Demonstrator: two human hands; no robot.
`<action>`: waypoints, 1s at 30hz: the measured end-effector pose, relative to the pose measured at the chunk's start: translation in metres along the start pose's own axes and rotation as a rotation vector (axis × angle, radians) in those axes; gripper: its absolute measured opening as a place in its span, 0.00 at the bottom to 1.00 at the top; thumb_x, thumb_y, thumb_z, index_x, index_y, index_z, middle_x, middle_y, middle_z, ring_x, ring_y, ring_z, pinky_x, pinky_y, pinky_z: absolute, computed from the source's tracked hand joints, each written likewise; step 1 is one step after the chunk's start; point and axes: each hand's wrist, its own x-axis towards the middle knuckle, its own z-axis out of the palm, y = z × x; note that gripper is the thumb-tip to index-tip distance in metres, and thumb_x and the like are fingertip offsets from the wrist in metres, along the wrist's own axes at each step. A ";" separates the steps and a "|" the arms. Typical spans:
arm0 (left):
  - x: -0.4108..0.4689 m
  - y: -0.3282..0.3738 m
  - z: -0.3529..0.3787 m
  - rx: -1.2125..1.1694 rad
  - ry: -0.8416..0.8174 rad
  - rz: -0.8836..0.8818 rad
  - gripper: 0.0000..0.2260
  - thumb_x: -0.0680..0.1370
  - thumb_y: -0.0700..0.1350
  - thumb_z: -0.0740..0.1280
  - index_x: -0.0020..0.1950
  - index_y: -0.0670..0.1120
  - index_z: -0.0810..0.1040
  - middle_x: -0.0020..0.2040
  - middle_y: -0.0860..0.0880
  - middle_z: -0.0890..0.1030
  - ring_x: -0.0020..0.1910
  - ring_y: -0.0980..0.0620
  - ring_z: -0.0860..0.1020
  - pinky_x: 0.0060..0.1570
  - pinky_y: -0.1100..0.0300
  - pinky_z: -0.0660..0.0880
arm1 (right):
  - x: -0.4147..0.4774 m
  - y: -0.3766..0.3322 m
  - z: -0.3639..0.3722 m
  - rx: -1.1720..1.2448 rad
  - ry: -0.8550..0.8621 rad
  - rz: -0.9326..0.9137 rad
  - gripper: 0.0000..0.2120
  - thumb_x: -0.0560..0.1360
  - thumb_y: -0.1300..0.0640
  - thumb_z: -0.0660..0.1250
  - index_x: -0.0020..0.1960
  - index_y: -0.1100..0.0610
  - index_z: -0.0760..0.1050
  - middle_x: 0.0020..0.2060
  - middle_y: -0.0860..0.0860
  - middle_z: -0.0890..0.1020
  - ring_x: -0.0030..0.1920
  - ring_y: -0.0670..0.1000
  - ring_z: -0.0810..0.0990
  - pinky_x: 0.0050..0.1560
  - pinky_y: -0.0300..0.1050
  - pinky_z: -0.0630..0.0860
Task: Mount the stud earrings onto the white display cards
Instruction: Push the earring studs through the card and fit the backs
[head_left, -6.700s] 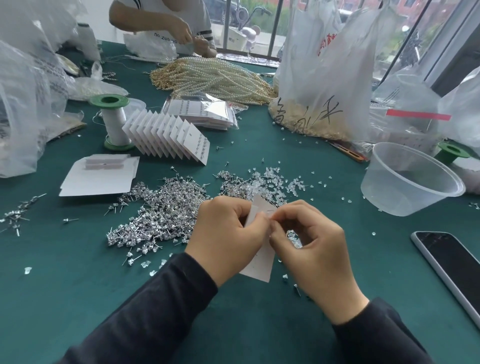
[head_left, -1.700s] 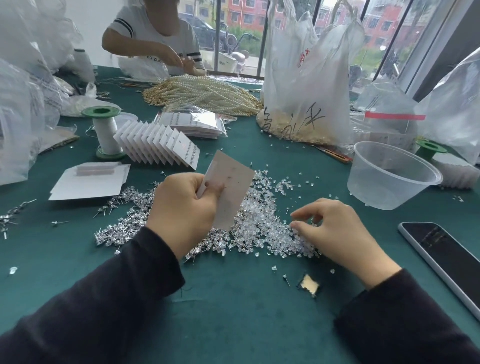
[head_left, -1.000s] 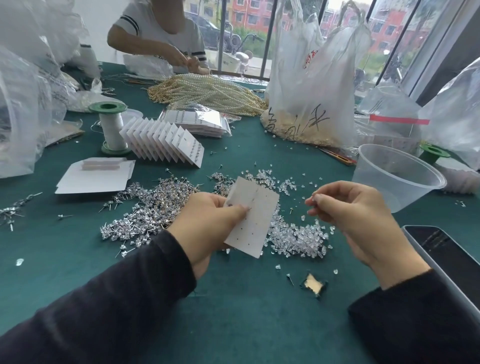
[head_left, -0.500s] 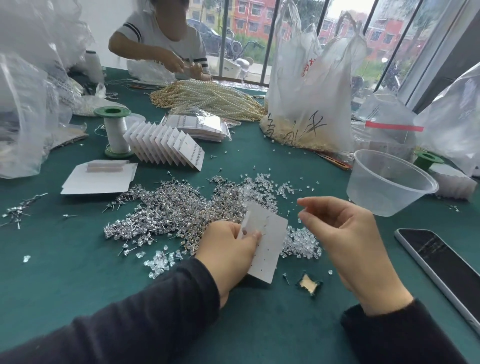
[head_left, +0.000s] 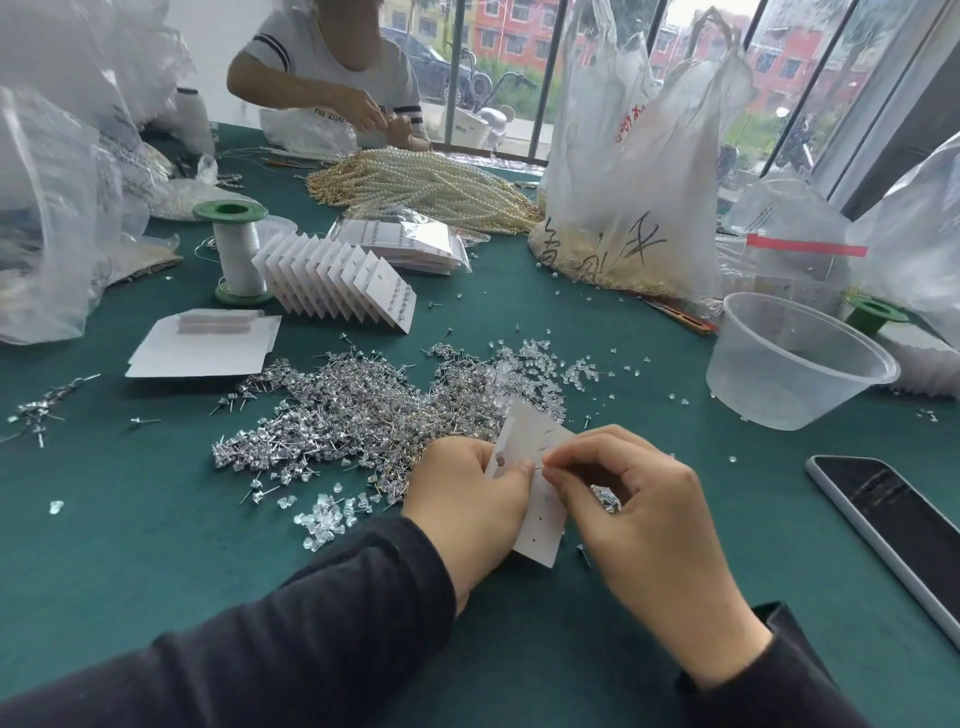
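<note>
My left hand (head_left: 467, 506) grips a white display card (head_left: 540, 514) by its left edge, held upright above the green table (head_left: 156, 571). My right hand (head_left: 639, 519) pinches a small stud earring (head_left: 545, 466) between thumb and forefinger, with its tip against the card's face near the left thumb. A big heap of silver stud earrings (head_left: 343, 415) lies just beyond my hands, with clear plastic backs (head_left: 524, 374) mixed in at the right. Small holes dot the card's lower half.
A fanned row of filled cards (head_left: 343, 280), a green-capped spool (head_left: 234, 249) and flat white cardboard (head_left: 202, 345) lie at the left. A clear plastic tub (head_left: 789, 358) and a phone (head_left: 898, 525) are at the right. Plastic bags, pearl strands (head_left: 415, 187) and another person sit behind.
My right hand picked a stud from the pile, lifted it and has come in against the card. The left hand lowered the card towards me.
</note>
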 end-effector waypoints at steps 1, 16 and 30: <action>0.000 -0.001 0.000 0.009 0.007 0.005 0.11 0.74 0.40 0.68 0.38 0.32 0.78 0.42 0.32 0.81 0.44 0.33 0.79 0.45 0.39 0.77 | 0.000 0.000 0.000 -0.009 -0.002 -0.007 0.08 0.67 0.67 0.71 0.39 0.55 0.81 0.36 0.45 0.81 0.38 0.45 0.80 0.41 0.42 0.77; 0.001 -0.004 0.000 0.165 0.026 0.101 0.12 0.73 0.42 0.67 0.30 0.42 0.74 0.28 0.47 0.74 0.31 0.46 0.74 0.35 0.50 0.75 | -0.002 -0.003 0.004 -0.119 0.035 -0.101 0.08 0.66 0.72 0.72 0.37 0.60 0.80 0.35 0.50 0.81 0.36 0.45 0.78 0.39 0.34 0.75; 0.001 -0.009 -0.001 0.142 -0.021 0.151 0.14 0.76 0.41 0.64 0.38 0.30 0.75 0.33 0.35 0.75 0.33 0.47 0.71 0.38 0.41 0.73 | -0.001 -0.001 0.004 -0.056 -0.018 -0.020 0.07 0.66 0.70 0.73 0.37 0.60 0.83 0.34 0.49 0.82 0.37 0.43 0.79 0.38 0.32 0.74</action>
